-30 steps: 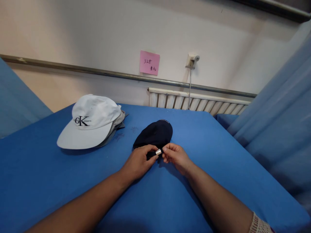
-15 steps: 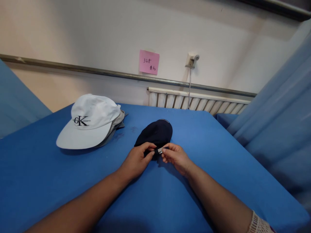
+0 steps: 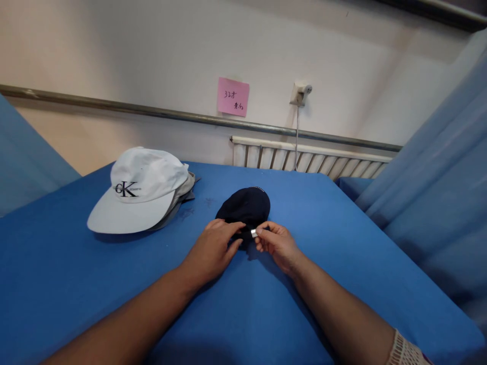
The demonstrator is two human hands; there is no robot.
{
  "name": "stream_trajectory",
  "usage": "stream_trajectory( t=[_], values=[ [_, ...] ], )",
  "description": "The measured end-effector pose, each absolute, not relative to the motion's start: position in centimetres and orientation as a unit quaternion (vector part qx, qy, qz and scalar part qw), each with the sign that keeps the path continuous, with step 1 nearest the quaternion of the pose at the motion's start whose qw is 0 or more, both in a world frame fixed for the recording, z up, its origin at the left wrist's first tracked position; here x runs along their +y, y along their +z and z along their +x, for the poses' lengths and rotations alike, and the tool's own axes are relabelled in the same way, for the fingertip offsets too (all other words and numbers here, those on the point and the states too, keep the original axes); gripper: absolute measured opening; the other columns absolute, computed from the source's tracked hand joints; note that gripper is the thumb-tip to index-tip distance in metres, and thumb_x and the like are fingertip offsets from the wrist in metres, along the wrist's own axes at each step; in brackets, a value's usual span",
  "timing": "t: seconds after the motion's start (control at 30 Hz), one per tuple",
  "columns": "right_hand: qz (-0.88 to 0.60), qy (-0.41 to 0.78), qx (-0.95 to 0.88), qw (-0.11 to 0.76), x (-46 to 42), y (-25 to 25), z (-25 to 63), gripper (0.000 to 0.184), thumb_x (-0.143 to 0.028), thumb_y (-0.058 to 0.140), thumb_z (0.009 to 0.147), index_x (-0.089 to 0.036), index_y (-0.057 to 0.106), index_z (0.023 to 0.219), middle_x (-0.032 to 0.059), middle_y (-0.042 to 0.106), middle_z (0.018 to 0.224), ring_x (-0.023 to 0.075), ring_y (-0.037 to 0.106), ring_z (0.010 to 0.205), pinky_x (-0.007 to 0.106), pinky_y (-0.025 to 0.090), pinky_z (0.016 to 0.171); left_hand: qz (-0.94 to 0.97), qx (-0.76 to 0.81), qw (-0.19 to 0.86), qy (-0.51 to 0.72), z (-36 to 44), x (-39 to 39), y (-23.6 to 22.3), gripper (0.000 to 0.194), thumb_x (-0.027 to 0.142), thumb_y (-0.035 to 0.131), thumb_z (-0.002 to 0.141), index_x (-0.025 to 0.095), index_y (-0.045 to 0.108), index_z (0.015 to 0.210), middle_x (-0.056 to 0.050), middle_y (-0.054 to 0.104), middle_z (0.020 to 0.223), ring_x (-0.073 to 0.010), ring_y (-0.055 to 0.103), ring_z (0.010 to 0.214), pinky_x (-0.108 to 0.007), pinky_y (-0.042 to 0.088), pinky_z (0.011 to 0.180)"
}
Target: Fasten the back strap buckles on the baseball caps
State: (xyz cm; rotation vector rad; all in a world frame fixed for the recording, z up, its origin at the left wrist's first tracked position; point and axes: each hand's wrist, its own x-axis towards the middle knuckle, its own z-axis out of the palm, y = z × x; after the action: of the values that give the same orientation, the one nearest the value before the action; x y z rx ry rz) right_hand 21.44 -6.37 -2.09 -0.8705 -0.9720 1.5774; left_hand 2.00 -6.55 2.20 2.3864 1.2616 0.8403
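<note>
A dark navy baseball cap [image 3: 243, 204] lies on the blue-covered table [image 3: 182, 314], its back strap toward me. My right hand [image 3: 277, 244] pinches the strap at its silver metal buckle [image 3: 254, 233] between thumb and index finger. On the other side, my left hand [image 3: 213, 248] curves around the cap's back edge, thumb and index finger on either side of the dark strap. Its far fingers are partly hidden against the cap. The buckle shows between the two hands.
A white cap [image 3: 146, 175] with black CK lettering tops a stack of grey caps [image 3: 186, 188] at the left. Behind the table are a radiator [image 3: 281, 156], a metal rail [image 3: 171, 115], a pink note [image 3: 233, 96] and a socket [image 3: 299, 95]. A blue curtain [image 3: 437, 192] hangs right.
My left thumb and index finger have spread wider, and the hand has shifted slightly along the strap. The buckle now sits a little further right, nearer my right fingertips.
</note>
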Motion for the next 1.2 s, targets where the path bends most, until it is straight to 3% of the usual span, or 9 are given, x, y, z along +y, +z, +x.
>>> stream_trajectory(
  t=[0.53, 0.77, 1.2],
  values=[
    [-0.349, 0.706, -0.39, 0.477, -6.5, -2.0, 21.5, 0.035, -0.046, 0.08, 0.072, -0.016, 0.063, 0.079, 0.0041, 0.071, 0.07, 0.0134, 0.065, 0.054, 0.022, 0.048, 0.05, 0.815, 0.44, 0.206, 0.315, 2.8, -6.9, 1.6, 0.021, 0.027, 0.058, 0.086, 0.022, 0.065, 0.105, -0.003, 0.069, 0.093, -0.0217, 0.062, 0.09, -0.037, 0.047, 0.084],
    [-0.4, 0.612, -0.463, 0.5, -6.2, -2.1, 21.7, 0.036, -0.049, 0.078, 0.073, -0.016, 0.064, 0.072, -0.0031, 0.062, 0.058, 0.0057, 0.051, 0.043, 0.019, 0.037, 0.044, 0.821, 0.44, 0.204, 0.302, 2.8, -6.7, 1.4, 0.022, 0.026, 0.058, 0.086, 0.022, 0.065, 0.107, -0.002, 0.069, 0.093, -0.0209, 0.063, 0.09, -0.037, 0.049, 0.083],
    [-0.364, 0.651, -0.423, 0.515, -6.2, -1.8, 22.1, 0.028, -0.039, 0.082, 0.07, -0.017, 0.066, 0.072, -0.0029, 0.06, 0.061, 0.0066, 0.05, 0.048, 0.022, 0.038, 0.049, 0.848, 0.427, 0.126, 0.287, 1.7, -6.0, 2.0, 0.021, 0.026, 0.058, 0.087, 0.021, 0.066, 0.106, -0.005, 0.072, 0.099, -0.0234, 0.062, 0.094, -0.04, 0.045, 0.087]
  ],
)
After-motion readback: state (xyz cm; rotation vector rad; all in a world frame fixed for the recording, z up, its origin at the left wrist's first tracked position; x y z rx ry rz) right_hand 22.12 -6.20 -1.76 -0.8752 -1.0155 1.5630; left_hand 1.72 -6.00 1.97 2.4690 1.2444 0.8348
